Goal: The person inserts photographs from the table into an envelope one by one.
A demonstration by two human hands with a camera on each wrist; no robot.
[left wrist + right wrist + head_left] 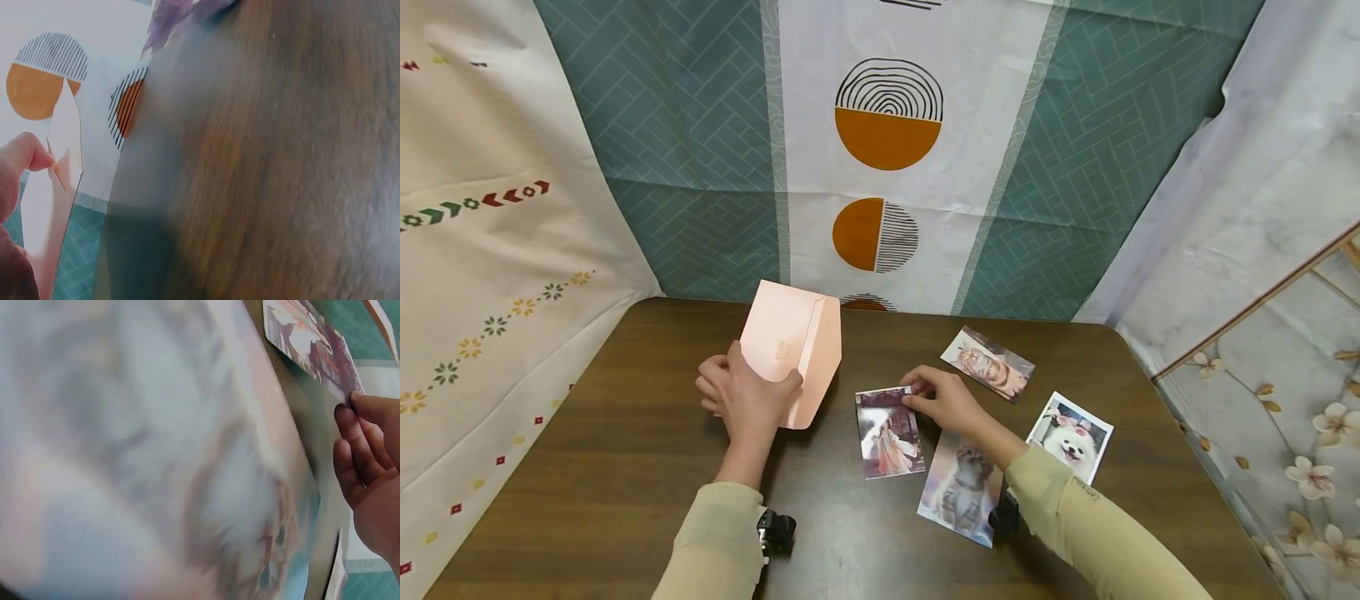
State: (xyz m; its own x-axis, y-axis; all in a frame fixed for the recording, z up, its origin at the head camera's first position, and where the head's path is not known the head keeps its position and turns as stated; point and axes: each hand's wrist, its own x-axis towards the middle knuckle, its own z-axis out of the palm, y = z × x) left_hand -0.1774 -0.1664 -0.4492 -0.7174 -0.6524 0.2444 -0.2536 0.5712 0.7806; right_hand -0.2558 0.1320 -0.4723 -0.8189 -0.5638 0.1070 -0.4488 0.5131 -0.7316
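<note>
My left hand (747, 393) grips a pale pink envelope (785, 329), thumb on the flap side and fingers behind its left edge. The envelope's flap stands folded out to the right, and the left wrist view shows the thumb at the envelope's opening (57, 169). Between thumb and fingertips, my right hand (946, 402) pinches the upper right corner of a picture card (889, 442) showing a figure in a flowing robe. In the right wrist view that card (312, 347) extends from the fingertips toward the upper left.
Right of the robe card, a kitten card (958, 492) lies partly under the right forearm. A white dog card (1070, 440) is by the sleeve, and an orange cat card (988, 365) lies farther back. Patterned cloth (887, 217) hangs behind the brown table (625, 417).
</note>
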